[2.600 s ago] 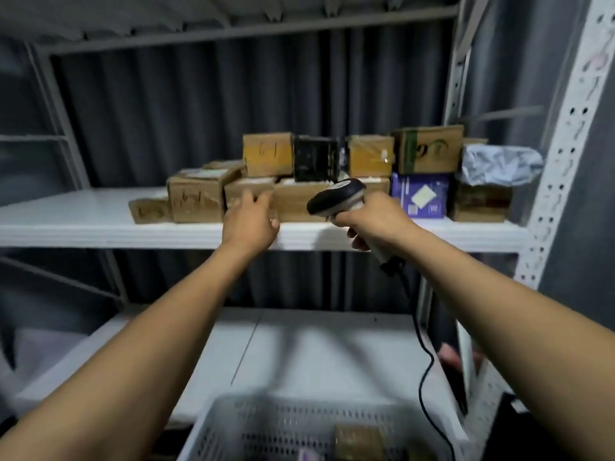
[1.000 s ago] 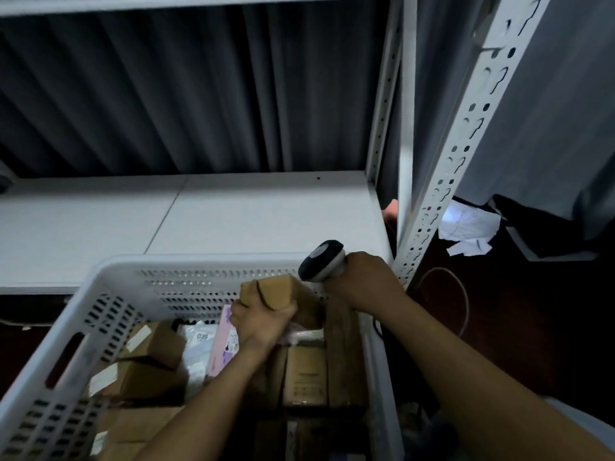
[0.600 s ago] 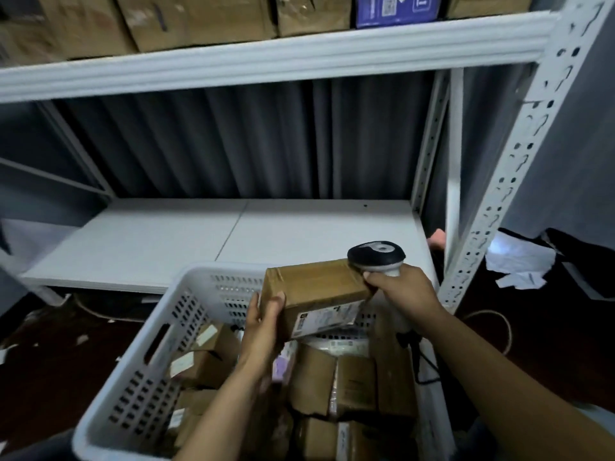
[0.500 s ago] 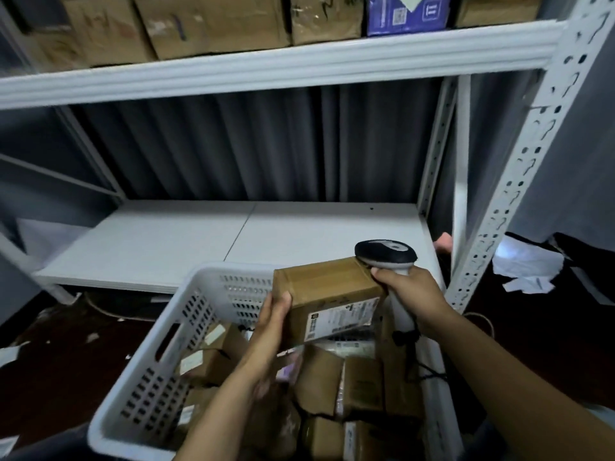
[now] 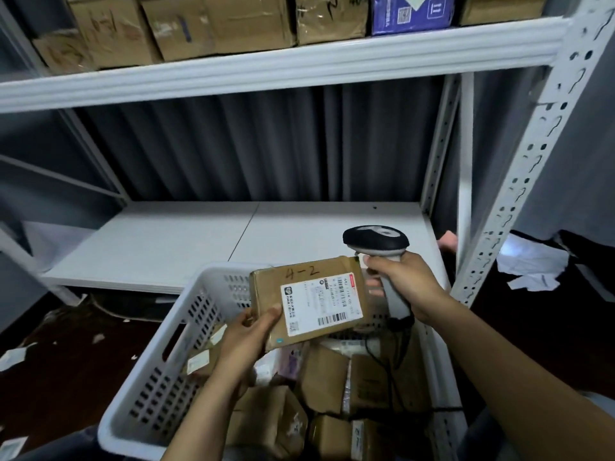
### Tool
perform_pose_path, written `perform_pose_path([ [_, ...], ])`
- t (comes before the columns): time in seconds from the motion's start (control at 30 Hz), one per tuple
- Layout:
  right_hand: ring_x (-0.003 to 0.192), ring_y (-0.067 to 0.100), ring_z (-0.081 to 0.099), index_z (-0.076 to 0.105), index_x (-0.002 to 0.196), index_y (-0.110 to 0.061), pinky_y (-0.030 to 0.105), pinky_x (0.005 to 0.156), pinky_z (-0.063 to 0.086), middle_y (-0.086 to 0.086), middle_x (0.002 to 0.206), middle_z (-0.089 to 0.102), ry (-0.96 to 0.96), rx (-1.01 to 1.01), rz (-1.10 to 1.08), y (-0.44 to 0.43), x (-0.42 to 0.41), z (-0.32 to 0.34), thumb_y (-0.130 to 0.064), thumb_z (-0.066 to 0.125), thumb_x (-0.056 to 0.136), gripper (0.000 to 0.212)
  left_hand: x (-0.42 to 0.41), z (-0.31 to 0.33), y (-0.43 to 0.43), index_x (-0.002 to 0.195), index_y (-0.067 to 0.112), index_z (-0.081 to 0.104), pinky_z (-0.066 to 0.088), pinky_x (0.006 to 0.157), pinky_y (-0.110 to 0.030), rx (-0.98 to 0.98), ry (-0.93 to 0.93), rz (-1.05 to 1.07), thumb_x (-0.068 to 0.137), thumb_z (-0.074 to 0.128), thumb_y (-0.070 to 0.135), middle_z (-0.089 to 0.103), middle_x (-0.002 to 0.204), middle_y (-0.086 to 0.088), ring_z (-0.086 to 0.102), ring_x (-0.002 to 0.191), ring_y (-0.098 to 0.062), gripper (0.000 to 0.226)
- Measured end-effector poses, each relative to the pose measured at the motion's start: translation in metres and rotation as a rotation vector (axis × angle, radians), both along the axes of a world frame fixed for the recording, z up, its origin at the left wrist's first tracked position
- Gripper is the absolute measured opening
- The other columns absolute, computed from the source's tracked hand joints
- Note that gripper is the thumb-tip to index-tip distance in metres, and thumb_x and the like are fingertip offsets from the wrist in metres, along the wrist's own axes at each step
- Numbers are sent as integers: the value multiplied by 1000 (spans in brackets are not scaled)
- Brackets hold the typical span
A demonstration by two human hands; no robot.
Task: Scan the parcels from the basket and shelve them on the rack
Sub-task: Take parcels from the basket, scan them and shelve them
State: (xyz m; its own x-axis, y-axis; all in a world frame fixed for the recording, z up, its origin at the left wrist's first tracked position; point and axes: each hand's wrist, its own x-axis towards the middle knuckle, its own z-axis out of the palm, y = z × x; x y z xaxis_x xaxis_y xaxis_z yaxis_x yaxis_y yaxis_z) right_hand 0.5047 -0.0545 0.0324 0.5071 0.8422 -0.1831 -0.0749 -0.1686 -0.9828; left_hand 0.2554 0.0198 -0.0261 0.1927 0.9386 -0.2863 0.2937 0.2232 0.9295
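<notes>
Grey ribbed wall (image 5: pixel 266 144) stands behind a white rack (image 5: pixel 519 181) in a dim room. The left hand (image 5: pixel 246 341) pinches a brown parcel (image 5: pixel 309 301) at its near left corner, thumb on top, the other fingers hidden under it. The parcel is held up over the basket (image 5: pixel 159 377), tilted, its white label (image 5: pixel 321 304) facing up. The right hand (image 5: pixel 409 284) has its fingers (image 5: pixel 379 262) wrapped round the handle of a scanner (image 5: pixel 376 241), just beside the parcel's right edge. The scanner's black head sits just above the parcel's far right corner. Its cable (image 5: pixel 389 361) hangs into the basket, over more parcels (image 5: pixel 326 377). Past the basket is the lower shelf (image 5: pixel 199 241). The upper shelf (image 5: pixel 283 64) carries brown boxes (image 5: pixel 216 24) and a blue box (image 5: pixel 412 11). Paper scraps (image 5: pixel 532 261) lie on the dark floor (image 5: pixel 66 361).
</notes>
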Motion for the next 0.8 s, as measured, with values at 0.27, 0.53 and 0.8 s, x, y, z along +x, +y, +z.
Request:
perform_pose_path([
  [0.27, 44, 18, 53, 60, 65, -4, 25, 45, 45, 9, 53, 56, -241, -198, 308, -6, -14, 6, -10, 63, 87, 23, -9, 1, 4, 121, 30, 53, 50, 96, -43, 121, -93, 267, 81, 75, 32, 68, 111, 3, 65, 102, -17, 46],
  [0.53, 43, 16, 53, 61, 63, -4, 24, 46, 45, 9, 54, 57, -300, -215, 324, -11, -10, 13, -12, 63, 86, 24, -12, 4, 9, 131, 23, 51, 52, 93, -45, 165, -124, 328, 86, 70, 27, 67, 108, 5, 65, 101, -15, 50],
  [0.8, 35, 13, 48, 57, 58, -5, 19, 43, 40, 2, 42, 53, -271, -194, 321, -14, -7, 19, -9, 61, 88, 31, -10, 3, 12, 135, 23, 49, 51, 96, -45, 144, -129, 346, 85, 70, 34, 66, 119, -2, 64, 104, -18, 55],
])
